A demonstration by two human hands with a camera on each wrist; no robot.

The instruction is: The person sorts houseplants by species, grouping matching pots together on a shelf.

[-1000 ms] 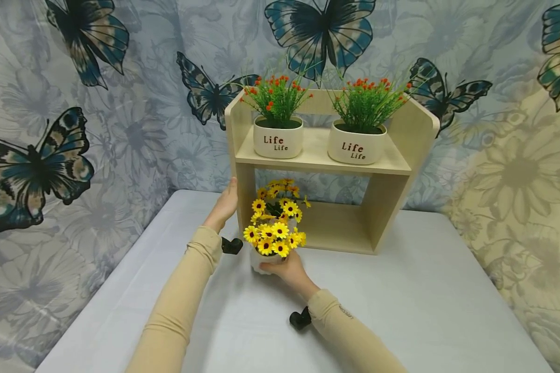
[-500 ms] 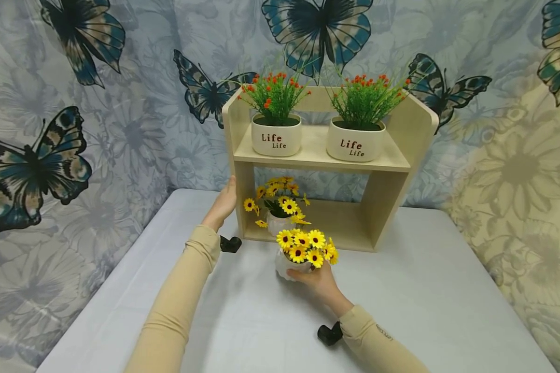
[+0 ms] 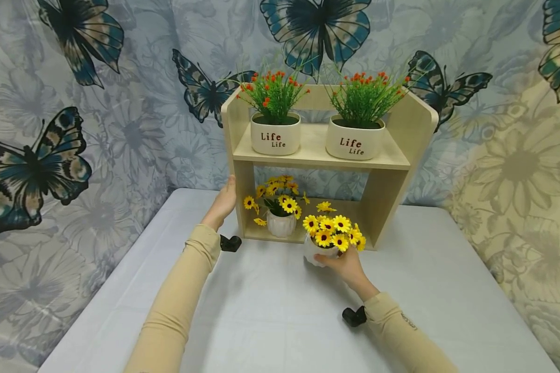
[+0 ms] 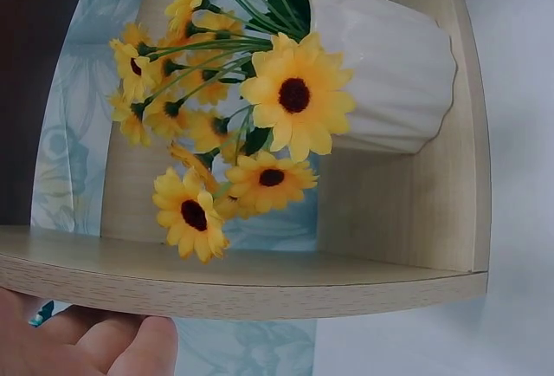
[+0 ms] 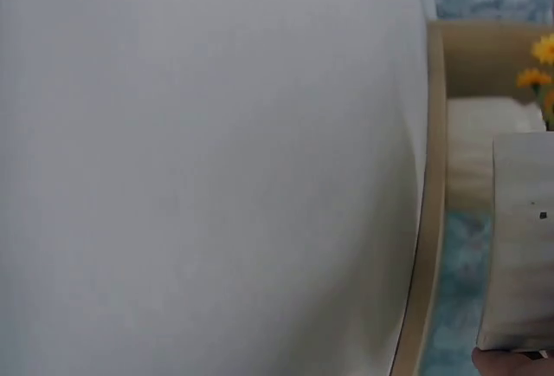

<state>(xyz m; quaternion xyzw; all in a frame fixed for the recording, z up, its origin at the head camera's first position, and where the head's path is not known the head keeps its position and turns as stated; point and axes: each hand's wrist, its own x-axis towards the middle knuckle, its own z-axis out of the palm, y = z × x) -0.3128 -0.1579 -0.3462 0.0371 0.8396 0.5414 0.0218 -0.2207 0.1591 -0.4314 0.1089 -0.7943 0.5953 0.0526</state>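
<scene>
My right hand (image 3: 347, 266) grips a white flowerpot (image 3: 315, 252) of yellow daisy-like flowers, held in front of the lower shelf, right of its middle. In the right wrist view this flowerpot (image 5: 524, 246) is at the right edge, with only a bit of finger showing. My left hand (image 3: 222, 203) rests against the outer left side of the wooden shelf unit (image 3: 242, 199); in the left wrist view its fingers (image 4: 143, 346) lie along that side panel. A second white flowerpot (image 3: 281, 225) with similar yellow flowers stands on the lower shelf at the left.
Two white oval planters, the left planter (image 3: 275, 139) and the right planter (image 3: 354, 142), stand on the upper shelf with green, red-tipped plants. A white cloth covers the table (image 3: 261, 321). Behind hangs a butterfly-patterned backdrop (image 3: 135, 129).
My right hand has carried its flowerpot rightward along the front of the shelf, uncovering the flowerpot at the lower left. The left hand has stayed at the side panel.
</scene>
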